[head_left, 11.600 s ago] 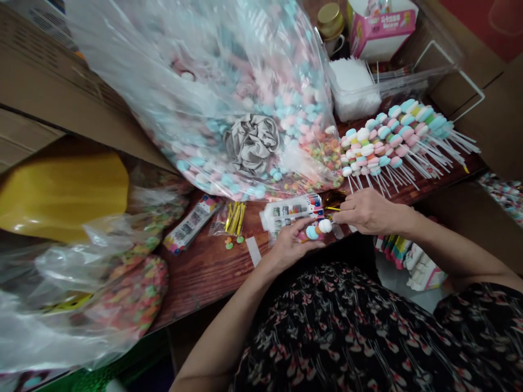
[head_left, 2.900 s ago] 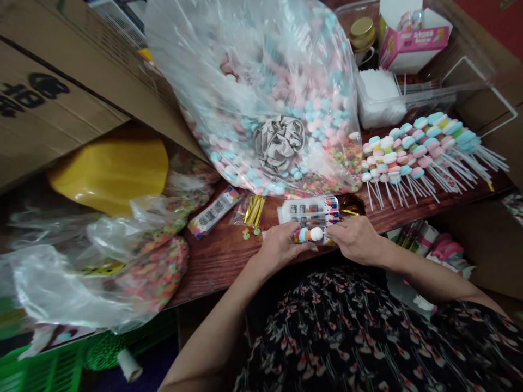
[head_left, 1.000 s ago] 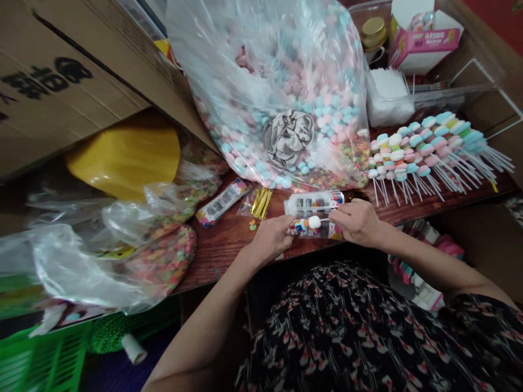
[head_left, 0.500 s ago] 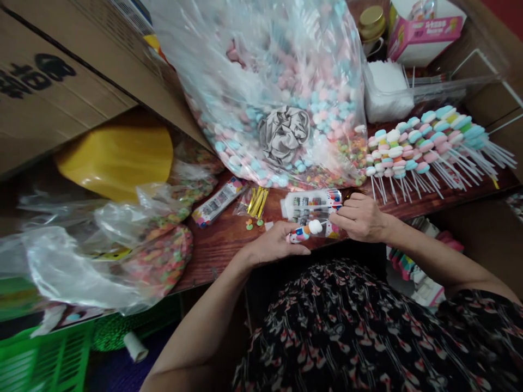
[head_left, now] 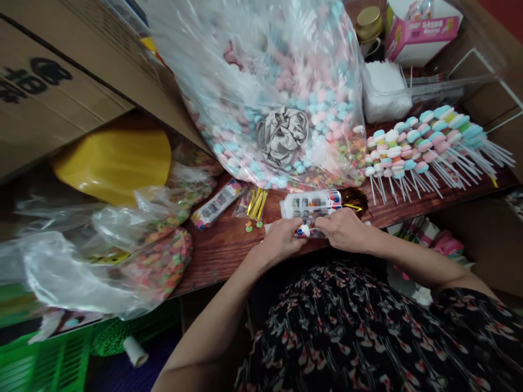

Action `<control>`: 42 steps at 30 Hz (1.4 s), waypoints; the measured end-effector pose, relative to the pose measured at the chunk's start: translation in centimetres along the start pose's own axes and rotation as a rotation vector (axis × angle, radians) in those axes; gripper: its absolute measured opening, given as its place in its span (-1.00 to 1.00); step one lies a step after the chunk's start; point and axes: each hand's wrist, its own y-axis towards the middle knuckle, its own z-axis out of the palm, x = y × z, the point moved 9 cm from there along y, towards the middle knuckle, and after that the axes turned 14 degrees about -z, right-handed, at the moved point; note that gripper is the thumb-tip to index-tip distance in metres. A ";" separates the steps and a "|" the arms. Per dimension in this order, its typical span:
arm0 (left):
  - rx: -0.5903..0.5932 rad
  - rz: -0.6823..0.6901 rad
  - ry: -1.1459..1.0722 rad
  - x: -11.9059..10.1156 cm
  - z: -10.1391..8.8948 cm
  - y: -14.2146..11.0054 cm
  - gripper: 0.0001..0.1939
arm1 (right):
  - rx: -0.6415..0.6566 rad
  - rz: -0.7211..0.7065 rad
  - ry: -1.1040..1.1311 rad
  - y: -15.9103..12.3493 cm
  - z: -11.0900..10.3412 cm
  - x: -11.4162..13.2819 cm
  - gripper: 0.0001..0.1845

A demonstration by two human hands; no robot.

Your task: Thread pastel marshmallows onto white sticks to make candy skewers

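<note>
My left hand (head_left: pixel 280 242) and my right hand (head_left: pixel 343 230) meet over the wooden table's front edge. Between them is a candy skewer (head_left: pixel 303 231), mostly hidden, with only a bit of white and blue showing. My left fingers grip it. My right fingers pinch a printed cellophane bag (head_left: pixel 310 204) at the skewer's tip. Behind my right hand lies a tuft of gold twist ties (head_left: pixel 352 198). A small packet of gold ties (head_left: pixel 256 204) sits left of my left hand. Finished pastel candy skewers (head_left: pixel 417 146) lie fanned out at the right.
A huge transparent bag of pastel candies (head_left: pixel 265 92), tied with grey fabric, fills the table's back. Cardboard boxes (head_left: pixel 41 81) overhang the left, above a yellow bowl (head_left: pixel 114 166) and bags of colourful cereal candy (head_left: pixel 159 261). A pink box (head_left: pixel 420 32) and a gold-lidded jar (head_left: pixel 368 24) stand at the back right.
My hands have closed together. The skewer's white ball, plainly visible before, is now almost hidden, and the cellophane bag has shifted up against my fingers.
</note>
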 end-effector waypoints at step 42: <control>0.163 -0.033 -0.671 -0.6 -2.1 -1.6 -0.64 | -0.349 -0.237 -0.201 0.0 -5.5 0.2 -0.72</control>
